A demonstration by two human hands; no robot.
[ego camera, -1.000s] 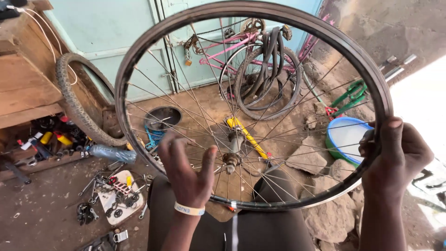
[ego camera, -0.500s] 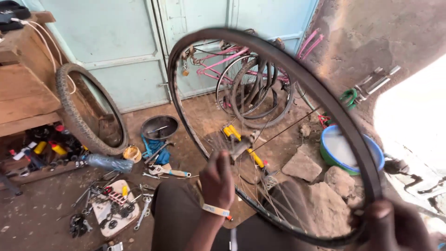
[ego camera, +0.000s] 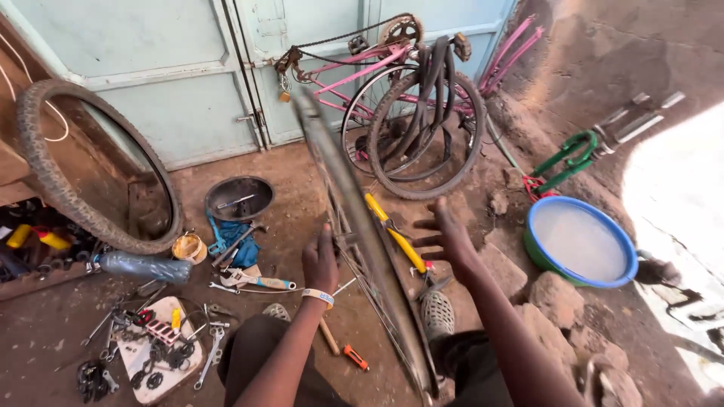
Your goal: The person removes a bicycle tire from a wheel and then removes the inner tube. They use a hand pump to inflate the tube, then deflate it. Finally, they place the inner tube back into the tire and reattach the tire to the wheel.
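Note:
A spoked bicycle wheel rim (ego camera: pixel 354 226) stands edge-on between my knees, blurred as if turning. My left hand (ego camera: pixel 320 265), with a pale wristband, is closed at the wheel's hub on the left side. My right hand (ego camera: pixel 445 235) hovers just right of the rim with its fingers spread, holding nothing. A yellow pump (ego camera: pixel 397 240) lies on the ground behind the wheel, between my two hands.
A tyre (ego camera: pixel 72 194) leans at the left. An upturned pink bicycle (ego camera: pixel 411 83) stands by the pale door. On the dirt lie a metal bowl (ego camera: pixel 240 197), wrenches (ego camera: pixel 256 282), a plastic bottle (ego camera: pixel 143 266), a parts tray (ego camera: pixel 158 348), stones (ego camera: pixel 558 298) and a blue water basin (ego camera: pixel 581 243).
The wheel has swung from facing me to edge-on. My right hand has let go of the rim and opened. My left hand stays at the hub.

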